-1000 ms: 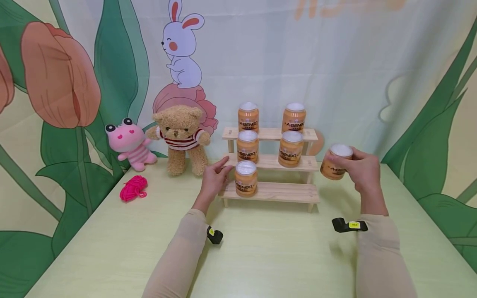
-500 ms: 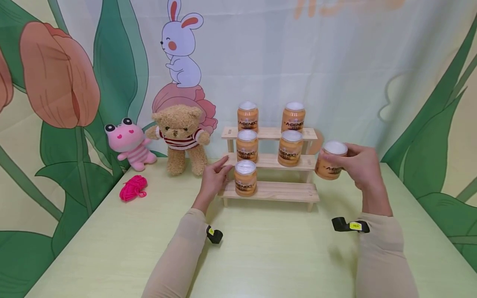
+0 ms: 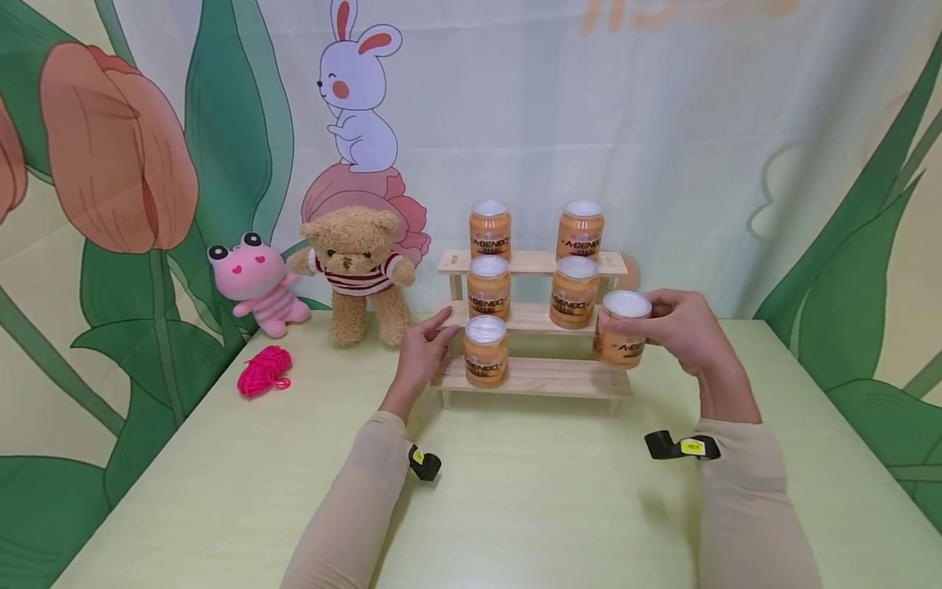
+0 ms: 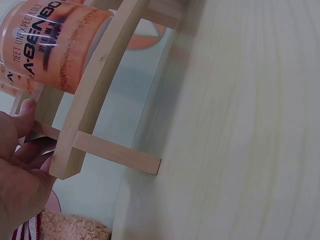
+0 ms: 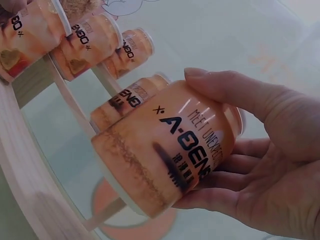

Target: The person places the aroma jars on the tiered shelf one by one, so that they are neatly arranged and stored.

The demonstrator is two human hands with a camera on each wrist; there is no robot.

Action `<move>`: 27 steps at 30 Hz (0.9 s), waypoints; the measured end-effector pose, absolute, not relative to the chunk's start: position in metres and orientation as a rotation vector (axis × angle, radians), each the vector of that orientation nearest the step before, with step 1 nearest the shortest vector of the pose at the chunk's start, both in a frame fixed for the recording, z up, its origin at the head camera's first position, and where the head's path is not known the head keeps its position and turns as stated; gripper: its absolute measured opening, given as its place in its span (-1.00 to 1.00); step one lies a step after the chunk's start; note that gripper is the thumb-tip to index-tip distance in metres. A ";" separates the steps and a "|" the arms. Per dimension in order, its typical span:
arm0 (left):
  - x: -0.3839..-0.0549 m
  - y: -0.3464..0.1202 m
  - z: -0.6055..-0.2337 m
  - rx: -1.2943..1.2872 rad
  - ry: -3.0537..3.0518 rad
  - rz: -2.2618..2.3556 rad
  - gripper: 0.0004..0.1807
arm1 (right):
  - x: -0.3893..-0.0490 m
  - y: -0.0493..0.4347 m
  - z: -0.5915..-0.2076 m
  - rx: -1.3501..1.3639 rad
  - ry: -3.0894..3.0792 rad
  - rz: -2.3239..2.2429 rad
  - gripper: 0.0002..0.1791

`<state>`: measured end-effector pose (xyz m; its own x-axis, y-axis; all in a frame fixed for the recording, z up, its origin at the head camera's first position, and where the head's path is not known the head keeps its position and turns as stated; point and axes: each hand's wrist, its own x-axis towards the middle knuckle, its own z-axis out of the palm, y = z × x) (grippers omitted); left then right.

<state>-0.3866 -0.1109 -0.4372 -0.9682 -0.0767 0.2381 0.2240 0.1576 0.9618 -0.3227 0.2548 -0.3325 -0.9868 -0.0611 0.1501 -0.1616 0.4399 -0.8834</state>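
Observation:
My right hand (image 3: 680, 327) grips an orange can (image 3: 621, 339) with a pale lid, fingers on one side and thumb on the other. It is held upright above the right end of the lowest step of a three-step wooden display rack (image 3: 552, 378). In the right wrist view the label of this can (image 5: 170, 150) faces the camera. My left hand (image 3: 424, 356) holds the rack's left end at the middle step, thumb on top and fingers beneath. One can (image 3: 486, 352) stands at the left of the lowest step. Two cans stand on the middle step and two on the top.
A teddy bear (image 3: 356, 270) in a striped sweater and a pink frog plush (image 3: 257, 286) sit left of the rack. Nearer lies a bundle of pink yarn (image 3: 264, 372) on the pale table (image 3: 530, 507). A printed curtain (image 3: 699, 147) hangs behind.
My right hand has carried the can leftward from beside the rack to over its lowest step, slightly lower now. My left hand stays at the rack's left end.

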 end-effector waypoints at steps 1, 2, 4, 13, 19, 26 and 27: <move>-0.387 -0.111 -0.437 -0.146 -2.201 -1.894 -0.53 | -0.323 0.253 -0.333 0.212 -2.596 1.611 -0.31; -0.387 -0.111 -0.437 -0.147 -2.200 -1.895 -0.53 | -0.324 0.251 -0.333 0.223 -2.611 1.614 -0.32; -0.387 -0.111 -0.437 -0.148 -2.203 -1.894 -0.53 | -0.325 0.247 -0.336 0.251 -2.630 1.625 -0.35; -0.387 -0.110 -0.437 -0.148 -2.200 -1.895 -0.53 | -0.332 0.227 -0.347 0.373 -2.641 1.713 -0.38; -0.387 -0.111 -0.437 -0.139 -2.214 -1.913 -0.53 | -0.337 0.213 -0.359 0.432 -2.665 1.722 -0.41; -0.386 -0.112 -0.436 -0.125 -2.235 -1.897 -0.53 | -0.341 0.203 -0.365 0.400 -2.692 1.681 -0.39; -0.386 -0.112 -0.435 -0.124 -2.236 -1.892 -0.53 | -0.341 0.202 -0.365 0.398 -2.694 1.669 -0.39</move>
